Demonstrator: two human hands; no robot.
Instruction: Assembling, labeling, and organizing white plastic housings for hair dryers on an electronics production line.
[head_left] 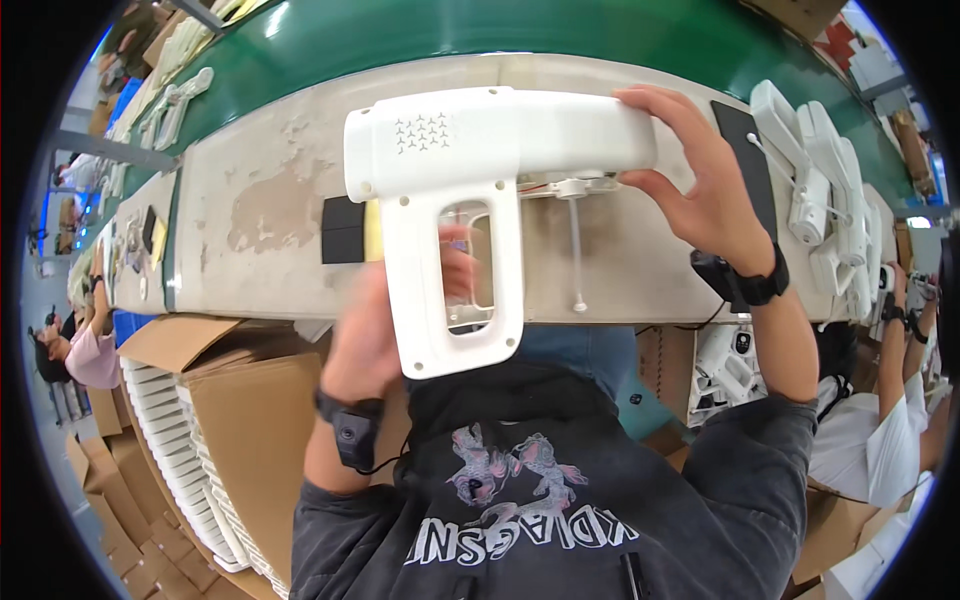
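Above the worn workbench (pixel 300 200), right in front of our chest, we have the white plastic gun-shaped housing (pixel 480 150) held up in both hands. Our left hand (pixel 365 340) is behind the handle loop, blurred, and fingers show through the handle's opening; it looks wrapped around the grip, though the blur keeps us from saying how tightly. Our right hand (pixel 705 190) is clamped on the far end of the barrel, thumb below and fingers over the top. So the housing is off the bench, barrel level, handle pointing down toward us.

Under the barrel, near our right thumb, a thin clear tube (pixel 576 255) hangs down, with a bit of red wire showing at the seam beside it. We judge this to be a fitting or checking step on the underside of the barrel, with the inner parts not yet tucked in. The next move seems to call for a steady left hand on the handle while the right works at that seam without pinching tube or wire.

Further out: black and yellow foam blocks (pixel 345 230) lie on the bench, more white housings (pixel 820 190) are stacked to the right, a green conveyor belt (pixel 520 30) runs beyond, and a cardboard box of white parts (pixel 190 440) stands at our left.
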